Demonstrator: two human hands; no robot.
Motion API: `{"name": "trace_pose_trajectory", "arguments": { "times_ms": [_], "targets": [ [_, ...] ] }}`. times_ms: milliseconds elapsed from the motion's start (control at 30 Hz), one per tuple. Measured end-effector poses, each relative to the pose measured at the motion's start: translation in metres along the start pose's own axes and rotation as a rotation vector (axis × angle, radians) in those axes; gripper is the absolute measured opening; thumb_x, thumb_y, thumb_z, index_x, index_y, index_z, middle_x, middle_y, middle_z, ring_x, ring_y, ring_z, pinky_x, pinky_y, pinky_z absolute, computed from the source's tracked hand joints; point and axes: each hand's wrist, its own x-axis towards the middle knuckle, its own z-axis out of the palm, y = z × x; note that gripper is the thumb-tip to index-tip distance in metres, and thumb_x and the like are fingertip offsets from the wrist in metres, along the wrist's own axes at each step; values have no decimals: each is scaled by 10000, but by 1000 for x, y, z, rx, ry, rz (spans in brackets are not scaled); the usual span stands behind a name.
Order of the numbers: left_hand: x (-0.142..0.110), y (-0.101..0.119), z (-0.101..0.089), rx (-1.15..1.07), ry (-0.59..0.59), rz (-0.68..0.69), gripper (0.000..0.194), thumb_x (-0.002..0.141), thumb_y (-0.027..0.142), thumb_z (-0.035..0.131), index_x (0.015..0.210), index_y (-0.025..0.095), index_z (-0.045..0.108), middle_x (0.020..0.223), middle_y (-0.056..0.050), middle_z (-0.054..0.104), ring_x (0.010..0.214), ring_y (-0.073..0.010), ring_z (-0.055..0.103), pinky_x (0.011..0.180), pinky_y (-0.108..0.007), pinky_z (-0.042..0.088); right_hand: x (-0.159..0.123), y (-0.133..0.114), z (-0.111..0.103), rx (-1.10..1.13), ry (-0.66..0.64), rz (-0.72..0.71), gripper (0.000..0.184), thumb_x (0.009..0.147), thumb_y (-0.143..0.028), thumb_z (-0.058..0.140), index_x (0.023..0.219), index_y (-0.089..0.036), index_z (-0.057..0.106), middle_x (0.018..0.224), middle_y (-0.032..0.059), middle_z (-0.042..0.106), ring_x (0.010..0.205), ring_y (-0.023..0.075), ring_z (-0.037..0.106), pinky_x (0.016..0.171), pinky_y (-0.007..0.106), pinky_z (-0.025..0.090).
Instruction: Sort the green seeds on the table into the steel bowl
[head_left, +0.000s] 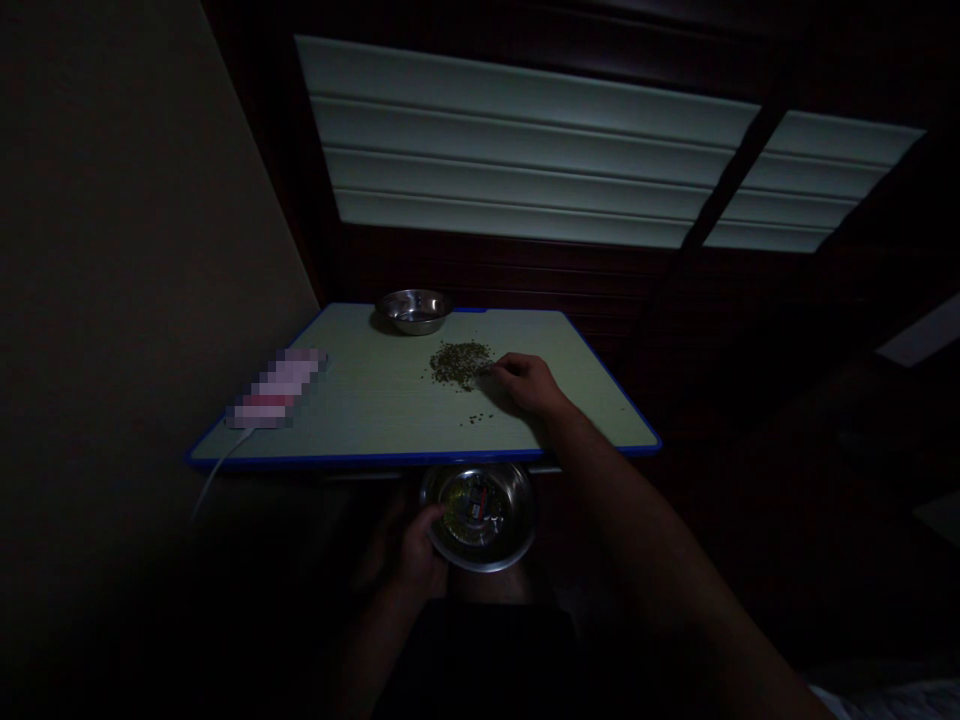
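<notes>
My left hand [422, 550] grips the left rim of a shiny metal bowl [520, 530], held below the front edge of the table. Small yellow-green beans [454, 512] and a label-like patch of red and dark print show in its bottom. On the tabletop lies a loose spread of small dark green beans [459, 364], perhaps mung beans. At its right side is my right hand [528, 382], thumb and fingertips pinched together; whatever they hold is too small to make out. Several stray beans [477, 418] lie nearer the front edge.
The pale green table [375, 400] has a blue rim. Another metal bowl [414, 313] stands at its back left. A blurred-out pink object [277, 388] with a white cable [214, 472] lies at the left. Behind is dark wood with pale slatted panels [510, 150]. The room is dim.
</notes>
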Motion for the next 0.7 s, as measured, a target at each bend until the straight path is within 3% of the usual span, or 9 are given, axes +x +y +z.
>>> {"name": "trace_pose_trajectory", "arguments": {
  "times_ms": [200,400,700],
  "targets": [
    [4,-1,-4,27,-5,-34,185,634,156,633,799,161,719,702,-80,748,883,-321,731,846,-428,580,-2,-6,0,74,38,48,181,686,-348,594,660,-177,647,644,5,627,657,147,542,657,277,429],
    [3,-1,-1,33,5,-21,156,609,160,637,745,155,714,715,-88,758,805,-298,735,793,-409,595,-1,-5,-2,24,-6,83,130,655,-286,582,616,-172,633,590,-17,594,605,127,511,617,258,401],
    [6,-4,-5,24,-27,23,211,610,164,650,805,147,729,754,-90,767,815,-289,729,792,-393,589,0,1,-2,-65,75,43,155,692,-293,558,634,-174,639,608,-3,607,644,145,534,652,276,411]
  ]
}}
